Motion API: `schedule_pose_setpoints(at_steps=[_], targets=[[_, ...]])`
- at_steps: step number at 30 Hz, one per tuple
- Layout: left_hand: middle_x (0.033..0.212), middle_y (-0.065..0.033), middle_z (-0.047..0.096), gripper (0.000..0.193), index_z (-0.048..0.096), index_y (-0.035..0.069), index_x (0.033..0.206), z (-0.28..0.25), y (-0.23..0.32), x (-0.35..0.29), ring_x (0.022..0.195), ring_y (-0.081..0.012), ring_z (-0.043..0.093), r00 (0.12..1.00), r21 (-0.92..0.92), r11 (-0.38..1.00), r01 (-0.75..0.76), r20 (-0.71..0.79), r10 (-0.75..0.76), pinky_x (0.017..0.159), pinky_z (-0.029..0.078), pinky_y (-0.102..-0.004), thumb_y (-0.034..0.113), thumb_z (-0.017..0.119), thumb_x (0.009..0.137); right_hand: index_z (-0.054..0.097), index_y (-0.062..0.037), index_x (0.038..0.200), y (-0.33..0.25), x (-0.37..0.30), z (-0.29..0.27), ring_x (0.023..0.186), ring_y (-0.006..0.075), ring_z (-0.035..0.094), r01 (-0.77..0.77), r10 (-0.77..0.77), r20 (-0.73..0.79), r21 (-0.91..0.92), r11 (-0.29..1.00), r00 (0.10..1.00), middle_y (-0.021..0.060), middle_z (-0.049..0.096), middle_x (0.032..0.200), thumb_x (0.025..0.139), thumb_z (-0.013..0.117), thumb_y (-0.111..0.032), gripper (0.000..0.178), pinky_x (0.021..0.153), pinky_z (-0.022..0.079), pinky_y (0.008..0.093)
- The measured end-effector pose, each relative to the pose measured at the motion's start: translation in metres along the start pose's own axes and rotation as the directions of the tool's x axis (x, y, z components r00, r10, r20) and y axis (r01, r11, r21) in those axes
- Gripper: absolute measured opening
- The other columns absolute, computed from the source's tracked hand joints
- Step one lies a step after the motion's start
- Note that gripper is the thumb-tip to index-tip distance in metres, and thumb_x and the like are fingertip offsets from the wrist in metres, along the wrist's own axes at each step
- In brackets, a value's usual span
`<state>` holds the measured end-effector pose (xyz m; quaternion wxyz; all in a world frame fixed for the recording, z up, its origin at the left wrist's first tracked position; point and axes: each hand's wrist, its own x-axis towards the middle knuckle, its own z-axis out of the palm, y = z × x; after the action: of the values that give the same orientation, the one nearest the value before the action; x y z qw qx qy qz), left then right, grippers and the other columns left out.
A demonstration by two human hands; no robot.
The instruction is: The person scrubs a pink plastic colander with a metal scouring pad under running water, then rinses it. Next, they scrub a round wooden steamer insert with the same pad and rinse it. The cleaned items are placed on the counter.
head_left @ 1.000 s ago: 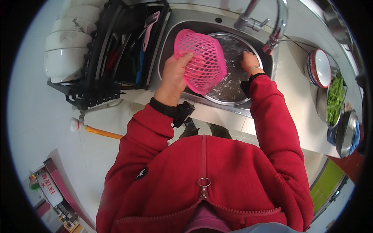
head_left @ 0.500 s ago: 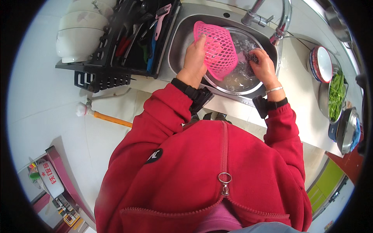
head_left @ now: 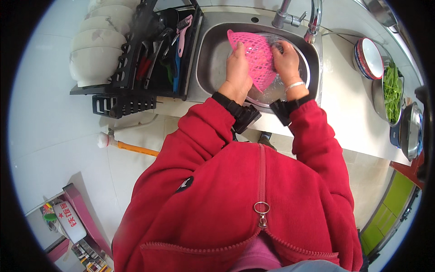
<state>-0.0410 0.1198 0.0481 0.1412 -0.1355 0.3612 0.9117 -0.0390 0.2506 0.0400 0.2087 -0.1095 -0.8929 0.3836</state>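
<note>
In the sink [head_left: 207,68], my left hand [head_left: 237,71] grips the rim of a pink plastic mesh basket [head_left: 257,51], thumb on its upper side. The basket is tilted over a round metal basin [head_left: 306,68] with water in it. My right hand [head_left: 287,62] is closed against the basket's right side. It pinches a dark, wiry steel wool scrubber [head_left: 278,46], mostly hidden by my fingers.
A black dish rack [head_left: 122,84] with white bowls [head_left: 96,63] and utensils stands left of the sink. The faucet [head_left: 283,18] is behind the basin. On the right counter are stacked bowls [head_left: 372,59] and a dish of green vegetables [head_left: 392,90].
My right hand has moved left from over the basin's water to the basket's side, with the scrubber in it. My left hand has shifted slightly right and down, still holding the basket.
</note>
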Motion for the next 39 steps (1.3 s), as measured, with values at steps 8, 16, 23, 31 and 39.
schedule_pose_setpoints(at_steps=[8, 16, 23, 31, 39], targets=[[0.099, -0.0113, 0.062, 0.032, 0.054, 0.004, 0.106, -0.002, 0.01, 0.008, 0.088, -0.0247, 0.062, 0.999, 0.032, 0.998, 0.05, -0.001, -0.05, 0.08, 0.051, -0.0401, 0.03, 0.038, 0.096, 0.06, -0.0057, 0.091, -0.005, -0.031, 0.022, 0.088, 0.0333, 0.055, 0.344, -0.33, -0.199, 0.038, 0.938, 0.923, 0.0146, 0.06, 0.093, 0.076, 0.061, -0.01, 0.016, 0.079, 0.043, 0.0405], [0.1, -0.009, 0.061, 0.024, 0.054, 0.0, 0.111, -0.012, -0.002, -0.017, 0.088, -0.0203, 0.061, 0.986, 0.161, 0.977, -0.138, 0.117, 0.12, 0.08, 0.049, -0.0342, 0.005, 0.051, 0.087, 0.056, -0.0035, 0.101, 0.063, 0.004, 0.039, 0.09, 0.0389, 0.057, -0.057, 0.054, -0.053, -0.049, 0.997, 0.997, 0.0208, 0.06, 0.096, 0.081, 0.058, -0.027, 0.031, 0.078, 0.046, 0.0451], [0.107, -0.0099, 0.06, 0.024, 0.052, 0.0, 0.113, -0.035, 0.011, -0.01, 0.095, -0.0201, 0.06, 0.989, 0.167, 0.981, -0.102, 0.126, 0.081, 0.084, 0.049, -0.0343, 0.004, 0.05, 0.089, 0.058, -0.0073, 0.097, 0.129, 0.025, 0.037, 0.091, 0.0384, 0.058, 0.028, 0.095, 0.261, -0.433, 0.901, 0.96, 0.0194, 0.06, 0.099, 0.081, 0.057, -0.028, 0.026, 0.079, 0.047, 0.0469], [0.104, -0.0088, 0.061, 0.023, 0.055, 0.001, 0.11, -0.033, 0.011, -0.015, 0.093, -0.0178, 0.059, 0.992, 0.006, 0.995, -0.102, 0.069, 0.102, 0.085, 0.047, -0.032, 0.0, 0.052, 0.087, 0.065, -0.0076, 0.098, 0.166, 0.026, 0.054, 0.105, 0.034, 0.056, 0.548, 0.327, 0.823, -0.557, 0.624, 0.465, 0.0195, 0.06, 0.107, 0.081, 0.05, -0.008, 0.023, 0.087, 0.047, 0.0412], [0.105, -0.0103, 0.06, 0.025, 0.054, 0.002, 0.111, -0.025, 0.012, -0.005, 0.095, -0.0208, 0.058, 0.997, -0.006, 0.998, -0.07, 0.023, 0.07, 0.085, 0.048, -0.0374, 0.018, 0.052, 0.092, 0.062, -0.0042, 0.095, 0.091, 0.007, -0.036, 0.091, 0.0357, 0.057, 0.354, -0.163, 0.61, -0.206, 0.912, 0.775, 0.0162, 0.059, 0.098, 0.068, 0.065, -0.008, 0.027, 0.079, 0.048, 0.0382]])
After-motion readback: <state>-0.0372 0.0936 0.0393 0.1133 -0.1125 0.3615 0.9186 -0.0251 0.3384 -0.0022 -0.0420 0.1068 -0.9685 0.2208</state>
